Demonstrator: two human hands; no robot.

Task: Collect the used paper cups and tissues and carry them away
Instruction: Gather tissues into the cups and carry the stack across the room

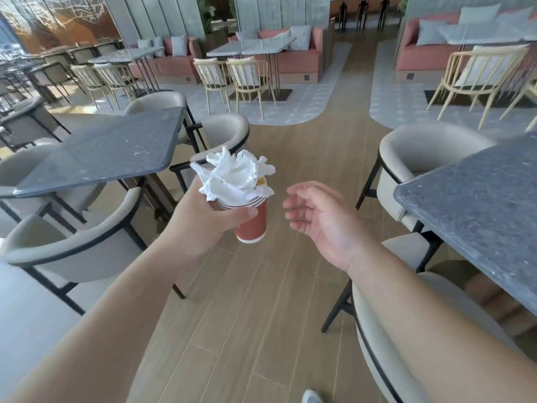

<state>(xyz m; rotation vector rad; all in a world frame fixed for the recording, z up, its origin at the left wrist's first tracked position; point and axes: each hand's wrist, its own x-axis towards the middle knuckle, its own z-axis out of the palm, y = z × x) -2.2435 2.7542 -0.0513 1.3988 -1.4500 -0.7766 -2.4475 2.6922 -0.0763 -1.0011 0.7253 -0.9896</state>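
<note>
1. Paper cup (252,225): red-brown wall, white base band, striped rim; upright, held in the air over the wooden floor (261,315), between two dark stone tables.
2. Tissues (234,177): white, crumpled, stuffed in the cup mouth, bulging above the rim.
3. Left hand (207,219): fingers wrapped round the cup.
4. Right hand (316,219): beside the cup, fingers loose, carrying nothing.

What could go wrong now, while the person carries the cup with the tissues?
1. The crumpled tissues stick out loosely above the rim of the red paper cup, so some may fall out.
2. Only the left hand grips the cup; the right hand is open beside it, so a squeeze or tilt may spill leftovers.
</note>
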